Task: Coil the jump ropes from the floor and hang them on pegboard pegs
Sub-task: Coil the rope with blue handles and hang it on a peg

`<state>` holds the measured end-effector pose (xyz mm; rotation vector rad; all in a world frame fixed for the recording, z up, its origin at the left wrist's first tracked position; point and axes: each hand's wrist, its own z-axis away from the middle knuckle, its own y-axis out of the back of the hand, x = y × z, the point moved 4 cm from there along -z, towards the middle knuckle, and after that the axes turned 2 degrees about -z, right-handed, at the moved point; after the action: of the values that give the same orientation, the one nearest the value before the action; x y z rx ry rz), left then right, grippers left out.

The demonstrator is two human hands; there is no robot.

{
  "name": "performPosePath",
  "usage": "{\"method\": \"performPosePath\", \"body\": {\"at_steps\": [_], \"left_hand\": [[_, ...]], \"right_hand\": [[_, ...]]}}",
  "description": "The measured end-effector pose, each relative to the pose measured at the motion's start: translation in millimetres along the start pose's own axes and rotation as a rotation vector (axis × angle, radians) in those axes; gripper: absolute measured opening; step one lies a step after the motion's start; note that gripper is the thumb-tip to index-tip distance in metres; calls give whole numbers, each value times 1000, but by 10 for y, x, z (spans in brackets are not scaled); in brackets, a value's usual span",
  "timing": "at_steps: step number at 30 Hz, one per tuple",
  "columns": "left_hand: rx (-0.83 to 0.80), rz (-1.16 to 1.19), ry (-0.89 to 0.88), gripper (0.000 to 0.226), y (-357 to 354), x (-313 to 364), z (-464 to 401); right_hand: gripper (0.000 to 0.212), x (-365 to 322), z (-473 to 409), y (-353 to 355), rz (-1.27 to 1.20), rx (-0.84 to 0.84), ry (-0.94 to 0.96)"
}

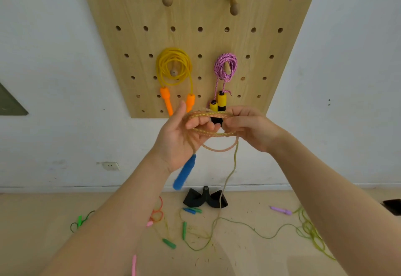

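The left hand [184,132] held a few loops of the speckled rope [208,123] around its curled fingers, and the right hand [249,128] pinched the same loops beside it. The blue handle [184,172] hung under the left wrist. The free end ran down to the floor [249,254] among other ropes. I think it could catch on them there, and a pull could then loosen the coil before it reached a peg on the pegboard [199,15].

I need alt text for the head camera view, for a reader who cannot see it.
Two hands, left and right, coil a yellow-orange rope with a blue handle hanging below. On the pegboard behind hang a yellow rope and a pink rope; more ropes lie on the floor.
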<state>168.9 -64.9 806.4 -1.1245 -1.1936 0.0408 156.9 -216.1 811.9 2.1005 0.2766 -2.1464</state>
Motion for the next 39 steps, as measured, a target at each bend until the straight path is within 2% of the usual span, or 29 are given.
{"method": "performPosePath", "body": {"at_steps": [3, 5, 8, 13, 15, 18, 20, 23, 24, 26, 27, 29, 31, 33, 34, 36, 39], "left_hand": [[-140, 2, 44, 43, -186, -96, -87], [-115, -53, 69, 49, -250, -130, -186], [-52, -110, 61, 43, -294, -159, -278], [8, -75, -105, 35, -264, -154, -340], [8, -58, -159, 36, -233, -123, -368], [93, -4, -141, 51, -282, -193, -413], [179, -54, -103, 48, -330, -251, -484], [184, -259, 59, 67, -396, -265, -561], [161, -340, 134, 68, -399, -267, -571], [92, -478, 238, 62, -431, -276, -563], [55, -507, 238, 57, -461, -270, -558], [-27, -460, 148, 42, -547, -228, -550], [-58, -343, 41, 29, -605, -163, -541], [-24, -212, -66, 29, -564, -63, -540], [6, -153, -125, 32, -504, 7, -535], [87, -57, -233, 34, -342, 185, -517], [244, -11, -305, 35, -52, 374, -462]], "right_hand": [[16, 34, 26, 103, -211, -20, 1], [17, 81, 43, 103, -240, -83, 11], [30, 144, 20, 137, -166, -146, 13], [29, 146, 48, 320, -262, -239, -2], [31, 231, 63, 390, -409, -198, 1], [31, 206, 40, 412, -620, -95, 100], [31, 63, -4, 383, -647, 53, 183], [51, -111, -77, 372, -752, 255, 41], [55, -141, -86, 377, -720, 314, -21], [54, -188, -87, 402, -435, 441, -68], [53, -201, -100, 403, -318, 468, -64], [50, -226, -113, 375, -244, 489, -44], [43, -253, -145, 350, -93, 422, 56], [46, -230, -166, 302, 121, 276, 98], [47, -172, -164, 298, 225, 218, 77], [36, 22, -140, 353, 412, 136, 2], [25, 353, -54, 414, 733, -6, -224]]}}
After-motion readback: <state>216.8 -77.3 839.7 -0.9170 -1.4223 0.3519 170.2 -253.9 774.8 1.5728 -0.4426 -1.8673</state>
